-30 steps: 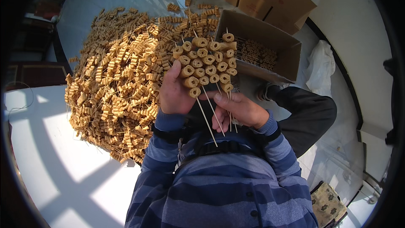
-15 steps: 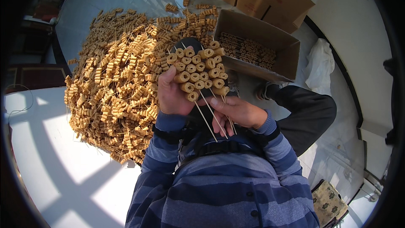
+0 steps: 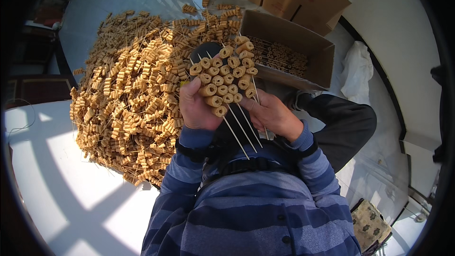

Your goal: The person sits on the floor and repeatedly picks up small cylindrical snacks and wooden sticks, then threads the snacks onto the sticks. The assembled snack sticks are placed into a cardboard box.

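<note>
1. One heap of loose skewers (image 3: 128, 99) lies left of the bundle of skewers (image 3: 218, 80), the landmark here; its sticks point every way;
2. Left hand (image 3: 201, 106), set at the bundle's left edge; the thumb lies along the outermost rolls, and the other fingers are mostly hidden beneath; they are closed on the bundle and bear its weight;
3. The bundle itself is held up between the two hands; its long axis slants from far left to near right; hollow tan rolls crowd side by side with open ends upward; bare stick ends (image 3: 246, 135) trail from its near side toward the person;
4. Right hand (image 3: 272, 116), at the bundle's near right corner, close against the lowest rolls; its fingers are half curled, a stick passing behind them; whether they pinch it, I cannot tell;
5. Open carton (image 3: 284, 29), beyond and right of the bundle; the right hand is the nearer one to it; the packed skewers (image 3: 286, 59) inside have bare sticks toward the bundle's side.
</note>
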Tool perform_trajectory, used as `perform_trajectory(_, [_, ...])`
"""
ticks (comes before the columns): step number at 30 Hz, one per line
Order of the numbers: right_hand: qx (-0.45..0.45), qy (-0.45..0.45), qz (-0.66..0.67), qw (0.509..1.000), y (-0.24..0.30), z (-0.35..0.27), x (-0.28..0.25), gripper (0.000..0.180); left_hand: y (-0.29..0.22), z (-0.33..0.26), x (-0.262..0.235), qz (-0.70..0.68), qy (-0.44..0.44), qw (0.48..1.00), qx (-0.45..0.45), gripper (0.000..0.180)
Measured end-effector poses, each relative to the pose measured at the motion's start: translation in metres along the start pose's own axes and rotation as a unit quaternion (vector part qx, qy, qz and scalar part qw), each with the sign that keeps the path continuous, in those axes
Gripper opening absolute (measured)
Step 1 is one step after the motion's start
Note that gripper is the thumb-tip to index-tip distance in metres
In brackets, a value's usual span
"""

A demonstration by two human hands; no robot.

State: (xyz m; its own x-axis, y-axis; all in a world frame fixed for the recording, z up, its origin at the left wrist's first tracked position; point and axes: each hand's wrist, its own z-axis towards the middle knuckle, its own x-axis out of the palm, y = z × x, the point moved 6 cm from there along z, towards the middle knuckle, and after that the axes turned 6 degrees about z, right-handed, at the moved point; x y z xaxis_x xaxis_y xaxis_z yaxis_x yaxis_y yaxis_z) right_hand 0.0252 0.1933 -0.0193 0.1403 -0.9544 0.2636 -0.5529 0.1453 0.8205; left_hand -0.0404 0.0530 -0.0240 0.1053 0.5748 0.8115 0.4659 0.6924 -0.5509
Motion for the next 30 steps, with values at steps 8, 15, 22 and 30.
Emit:
perform_trajectory(8, [0.035,0.028,0.088,0.995,-0.012,-0.002,0.003,0.027,0.003,-0.001,0.007,-0.145,0.061,0.988,-0.013,0.072])
perform_trajectory(15, [0.055,0.027,0.024,0.998,-0.021,-0.002,0.004,0.03,0.01,-0.003,0.009,-0.064,0.028,0.997,-0.024,0.079])
perform_trajectory(22, [0.036,0.045,-0.085,0.995,-0.019,-0.004,0.011,0.035,0.013,-0.007,-0.002,-0.041,0.002,0.999,-0.03,0.083])
perform_trajectory(30, [0.004,0.028,0.013,1.0,-0.014,-0.007,0.007,0.035,-0.003,-0.003,-0.025,-0.013,-0.02,1.0,-0.007,0.076])
